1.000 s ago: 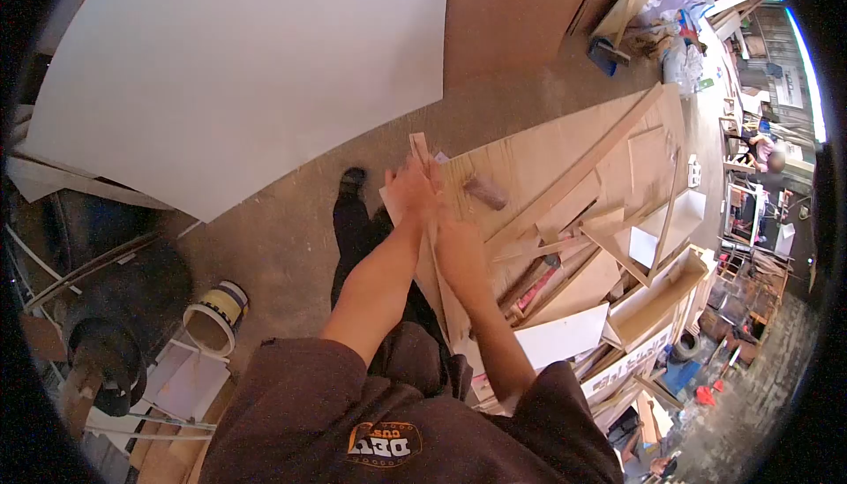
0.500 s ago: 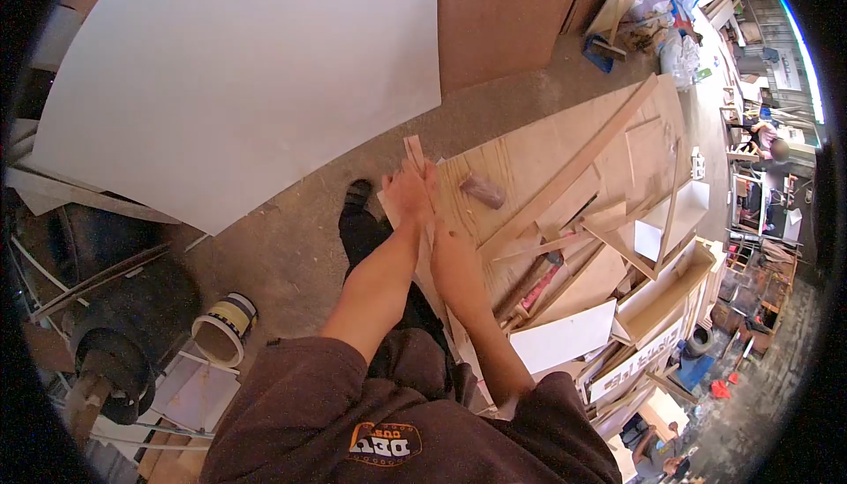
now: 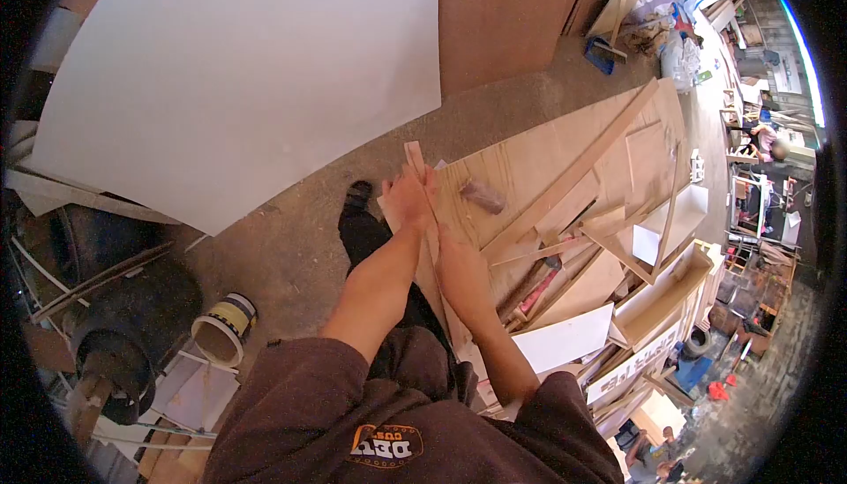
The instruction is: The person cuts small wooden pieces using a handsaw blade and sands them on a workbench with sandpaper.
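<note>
My left hand (image 3: 408,199) is closed over a narrow wooden strip (image 3: 414,154) at the near edge of the plywood-topped bench (image 3: 551,144). The strip's end sticks out past my fingers. Closer to my body, my right hand (image 3: 459,263) is curled at the same edge, apart from the left. A thin dark line runs between the hands; whatever my right fingers hold is too small to make out. On the plywood, just right of my hands, lies a brownish rounded block (image 3: 483,195).
A long wooden batten (image 3: 582,162) crosses the bench. Beyond it lie a red-and-dark tool (image 3: 535,290), a white panel (image 3: 565,338) and an open wooden box (image 3: 666,294). A large white sheet (image 3: 238,78) stands at left, above a bucket (image 3: 225,330). Other people are in the background.
My right hand has drawn back toward my body, away from the left hand. The left hand stays almost in place on the wooden strip.
</note>
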{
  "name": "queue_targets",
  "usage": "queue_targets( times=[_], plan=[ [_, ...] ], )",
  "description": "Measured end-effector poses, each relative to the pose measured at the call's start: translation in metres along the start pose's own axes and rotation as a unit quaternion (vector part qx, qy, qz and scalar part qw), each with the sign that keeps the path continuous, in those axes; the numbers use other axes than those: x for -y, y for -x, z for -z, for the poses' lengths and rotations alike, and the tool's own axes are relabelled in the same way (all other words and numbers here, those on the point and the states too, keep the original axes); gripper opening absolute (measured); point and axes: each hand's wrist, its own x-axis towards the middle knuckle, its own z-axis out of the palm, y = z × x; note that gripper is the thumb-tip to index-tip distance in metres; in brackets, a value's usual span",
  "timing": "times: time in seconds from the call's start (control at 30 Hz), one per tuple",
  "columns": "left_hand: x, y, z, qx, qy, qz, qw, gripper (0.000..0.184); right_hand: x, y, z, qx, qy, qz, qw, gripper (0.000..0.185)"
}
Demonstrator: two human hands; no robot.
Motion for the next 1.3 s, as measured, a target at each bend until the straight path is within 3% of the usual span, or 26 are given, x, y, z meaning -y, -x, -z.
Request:
queue_targets(
  times=[0.07,0.2,0.27,0.37,0.43,0.47,0.53,0.57,0.63,0.77,0.83,0.97,1.03,1.07,1.17,1.23,1.3],
  plan=[
    [0.002,0.002,0.001,0.006,0.000,-0.004,1.000,0.028,-0.006,-0.018,-0.009,-0.032,-0.012,0.029,0.999,0.042],
    [-0.003,0.001,0.018,0.053,0.006,0.023,0.998,0.028,-0.021,-0.060,-0.048,0.023,0.031,0.051,0.998,0.031],
    [0.011,-0.002,-0.004,0.030,0.003,-0.009,1.000,0.029,-0.013,-0.050,-0.038,0.022,0.061,0.055,0.996,0.028],
    [0.009,0.001,0.002,0.021,0.006,-0.030,0.999,0.030,0.014,-0.019,0.001,-0.049,-0.022,0.017,0.998,0.023],
    [0.002,0.000,0.010,0.032,0.007,-0.021,0.999,0.030,0.019,-0.019,0.006,0.059,0.005,-0.081,0.995,0.029],
    [0.001,-0.002,0.010,0.040,0.014,-0.005,0.999,0.031,0.022,-0.027,0.003,0.058,0.005,-0.081,0.995,0.029],
    [-0.002,-0.001,0.014,0.049,0.020,0.008,0.999,0.032,0.025,-0.047,-0.006,-0.011,-0.125,-0.075,0.989,0.034],
    [-0.003,0.002,0.018,0.007,0.037,-0.033,0.999,0.033,0.024,-0.053,-0.009,-0.035,-0.169,-0.072,0.982,0.036],
    [0.001,0.000,0.009,-0.037,0.056,-0.078,0.995,0.034,0.018,-0.054,-0.013,-0.033,-0.134,-0.050,0.989,0.046],
    [0.016,-0.001,-0.007,0.072,0.041,-0.025,0.996,0.036,0.005,-0.032,-0.006,-0.120,-0.078,0.079,0.987,0.056],
    [0.011,0.000,-0.004,0.098,0.040,-0.012,0.994,0.036,0.003,-0.025,-0.004,-0.039,-0.114,-0.004,0.993,0.055],
    [0.005,0.003,0.010,0.012,0.010,-0.060,0.998,0.035,0.001,-0.043,-0.021,0.006,-0.035,-0.050,0.998,0.049],
    [0.004,0.001,0.009,-0.002,0.044,-0.078,0.996,0.036,0.025,-0.030,0.017,-0.058,-0.073,-0.037,0.995,0.037],
    [0.006,0.000,0.003,0.035,-0.001,-0.051,0.998,0.037,0.013,-0.025,0.013,-0.061,-0.073,-0.042,0.995,0.037],
    [0.004,-0.003,0.002,0.109,-0.059,-0.005,0.992,0.042,-0.017,-0.005,0.006,-0.040,0.040,-0.091,0.994,0.032],
    [0.008,0.000,0.000,0.142,-0.074,0.005,0.987,0.044,-0.010,0.012,0.026,-0.133,-0.055,-0.082,0.986,0.032],
    [0.020,-0.001,-0.017,-0.020,-0.009,-0.115,0.993,0.046,-0.012,0.026,0.033,-0.179,-0.093,-0.092,0.975,0.032]
  ],
)
